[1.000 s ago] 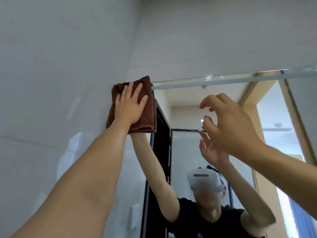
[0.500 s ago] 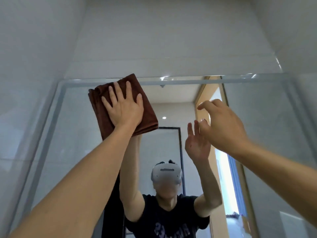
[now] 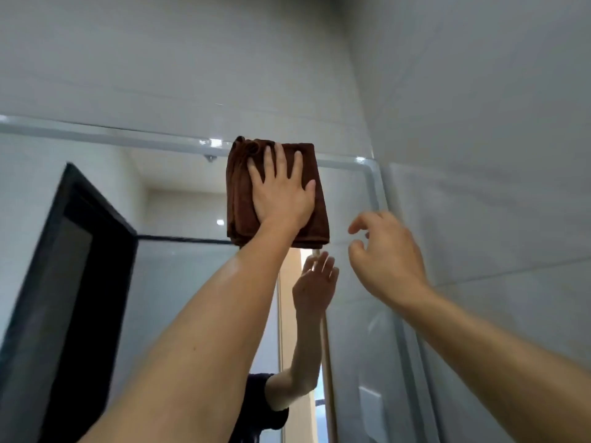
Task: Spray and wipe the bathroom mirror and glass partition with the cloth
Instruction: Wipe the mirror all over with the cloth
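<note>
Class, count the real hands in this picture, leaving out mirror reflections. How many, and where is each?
2. The left hand presses flat on the brown cloth near the mirror's top edge; the right hand hovers lower right, empty.

Pale grey tiled walls [image 3: 479,107] meet in corner (faint grout lines); black door frame [image 3: 64,266] at left

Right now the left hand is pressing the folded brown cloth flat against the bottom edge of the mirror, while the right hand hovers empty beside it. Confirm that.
Not quite. The head view shows the left hand pressing the folded brown cloth flat against the top edge of the frameless wall mirror, not the bottom. The right hand does hover empty beside it, fingers loosely curled.
</note>
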`<move>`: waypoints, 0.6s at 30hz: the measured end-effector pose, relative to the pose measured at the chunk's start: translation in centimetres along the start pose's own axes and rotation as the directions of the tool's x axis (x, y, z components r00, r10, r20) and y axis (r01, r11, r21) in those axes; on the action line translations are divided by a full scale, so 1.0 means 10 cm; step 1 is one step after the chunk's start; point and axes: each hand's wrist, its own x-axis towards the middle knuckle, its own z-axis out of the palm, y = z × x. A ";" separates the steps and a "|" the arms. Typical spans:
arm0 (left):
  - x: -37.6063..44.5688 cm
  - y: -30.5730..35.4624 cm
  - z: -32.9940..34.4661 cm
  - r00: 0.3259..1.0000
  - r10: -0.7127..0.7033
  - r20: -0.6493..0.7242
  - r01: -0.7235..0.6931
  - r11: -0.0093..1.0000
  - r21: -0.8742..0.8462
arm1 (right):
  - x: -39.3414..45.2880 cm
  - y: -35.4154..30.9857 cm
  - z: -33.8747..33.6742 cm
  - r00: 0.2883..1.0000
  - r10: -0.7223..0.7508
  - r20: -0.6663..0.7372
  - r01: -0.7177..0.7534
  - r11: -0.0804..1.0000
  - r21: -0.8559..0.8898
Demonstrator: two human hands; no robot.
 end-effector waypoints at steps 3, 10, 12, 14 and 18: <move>0.10 0.35 0.08 1.000 0.004 0.014 -0.004 1.000 0.007 | 0.03 0.22 -0.12 1.000 0.013 0.021 -0.013 0.999 -0.037; 0.19 1.07 0.17 0.951 0.301 0.075 -0.301 0.953 -0.014 | 0.07 0.51 -0.41 0.997 0.052 0.052 -0.050 0.998 -0.032; 0.20 1.16 0.19 0.936 0.343 0.076 -0.342 0.939 -0.022 | 0.03 0.54 -0.48 0.995 0.051 0.081 -0.050 0.999 -0.023; 0.16 1.15 0.20 0.935 0.346 0.080 -0.345 0.938 -0.029 | -0.03 0.56 -0.52 0.992 0.035 0.118 -0.031 0.999 -0.035; -0.30 1.03 0.23 0.910 0.404 0.091 -0.403 0.915 -0.026 | -0.17 0.58 -0.54 0.987 0.045 0.152 -0.041 0.999 -0.029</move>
